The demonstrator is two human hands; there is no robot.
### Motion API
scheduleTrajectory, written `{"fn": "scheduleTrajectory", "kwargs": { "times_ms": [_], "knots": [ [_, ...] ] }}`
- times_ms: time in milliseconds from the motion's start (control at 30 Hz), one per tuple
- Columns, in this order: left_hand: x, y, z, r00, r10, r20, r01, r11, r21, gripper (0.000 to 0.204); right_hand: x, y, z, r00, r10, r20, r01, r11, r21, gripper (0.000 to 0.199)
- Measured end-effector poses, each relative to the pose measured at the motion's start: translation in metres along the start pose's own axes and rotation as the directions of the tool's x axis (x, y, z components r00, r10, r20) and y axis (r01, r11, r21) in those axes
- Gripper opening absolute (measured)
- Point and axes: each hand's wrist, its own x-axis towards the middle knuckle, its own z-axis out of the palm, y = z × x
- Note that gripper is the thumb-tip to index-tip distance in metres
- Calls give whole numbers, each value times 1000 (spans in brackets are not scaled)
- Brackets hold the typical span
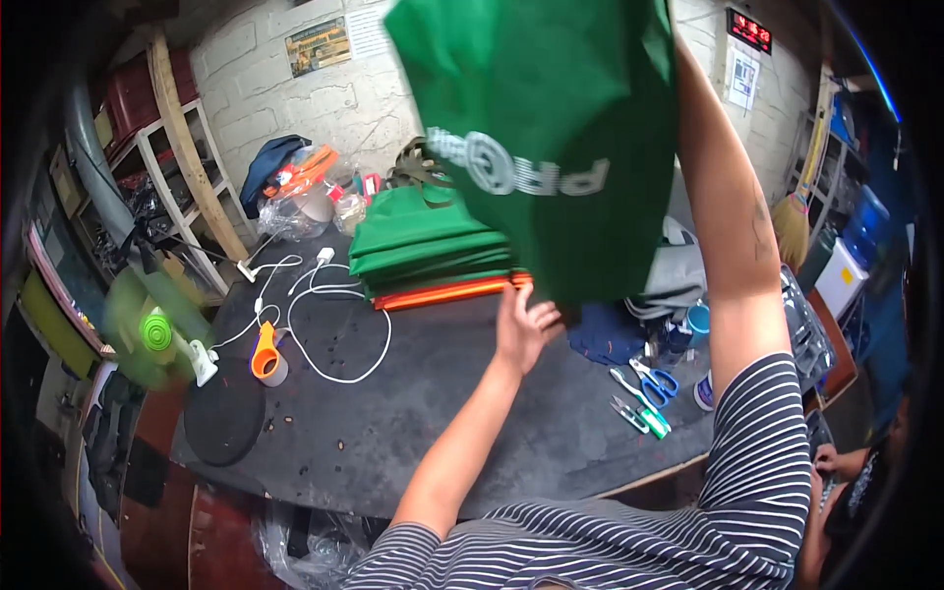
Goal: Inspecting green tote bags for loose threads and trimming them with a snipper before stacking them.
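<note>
A green fabric bag (pixel 580 108) with upside-down white print hangs raised across the upper middle, its top cut off by the frame. My right arm stretches up along the bag's right side; the hand itself is out of sight. Below the bag, my left hand (pixel 526 326) has its fingers apart, close to the bag's lower edge and the corner of a stack. That stack consists of several folded green bags (pixel 423 236) lying on orange ones (pixel 452 291). Whether my left fingertips touch the stack or the hanging bag is unclear.
On the dark table (pixel 324 433) are a white cable (pixel 339 379), an orange tape roll (pixel 267 366), blue-handled scissors (pixel 657 383), thread snips (pixel 629 413) and a blue cup (pixel 698 320). A green fan (pixel 155 329) stands at left. Another person's hand (pixel 836 460) shows at far right.
</note>
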Motion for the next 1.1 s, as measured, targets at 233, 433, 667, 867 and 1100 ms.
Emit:
{"fn": "scheduleTrajectory", "kwargs": {
  "times_ms": [233,433,667,867,1100],
  "knots": [
    [-108,87,12,659,741,-134,-725,672,151,33,-76,81,-6,979,188,-85,-151,933,325,33],
    [-226,80,-65,479,838,-262,-525,512,680,10,-291,119,71,857,489,-164,-475,872,116,28],
    [-302,27,-134,621,736,-268,346,49,937,38,-452,107,73,731,676,-93,-588,555,-588,30],
    [-310,2,-73,936,351,18,12,-84,996,25,-554,13,57,742,645,-182,-551,433,-713,11],
    [-243,-34,-70,950,-58,306,-308,-319,896,28,-592,-25,65,760,585,-283,-434,134,-891,26]
  ]
}}
